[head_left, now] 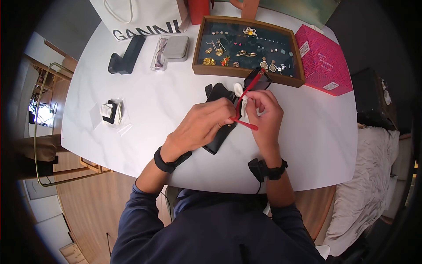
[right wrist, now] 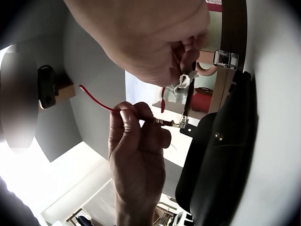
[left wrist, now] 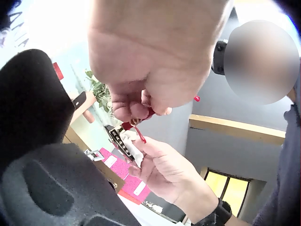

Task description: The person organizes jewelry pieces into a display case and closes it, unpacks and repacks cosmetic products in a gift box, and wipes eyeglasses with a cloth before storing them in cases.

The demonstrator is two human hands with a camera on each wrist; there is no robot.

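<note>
Red-armed glasses (head_left: 256, 81) with dark lenses are held above the table between both hands. My left hand (head_left: 200, 124) pinches one red arm (right wrist: 96, 100) near its hinge, its fingers curled. White cloth (head_left: 238, 90) is gripped in the fingers of my right hand (head_left: 268, 118), against the glasses' frame. In the left wrist view, the cloth (left wrist: 134, 153) lies along a decorated dark part of the frame. Beneath the hands lies a black case (head_left: 216, 141) with a metal snap, partly hidden by the left hand.
Behind the hands stands a jewellery tray (head_left: 246, 74), with a pink box (head_left: 325, 61) to its right. Back left are a white paper bag (head_left: 143, 17), a dark case (head_left: 132, 55), clear-framed glasses (head_left: 159, 59) and a grey case (head_left: 176, 47). A small plastic packet (head_left: 112, 112) lies left.
</note>
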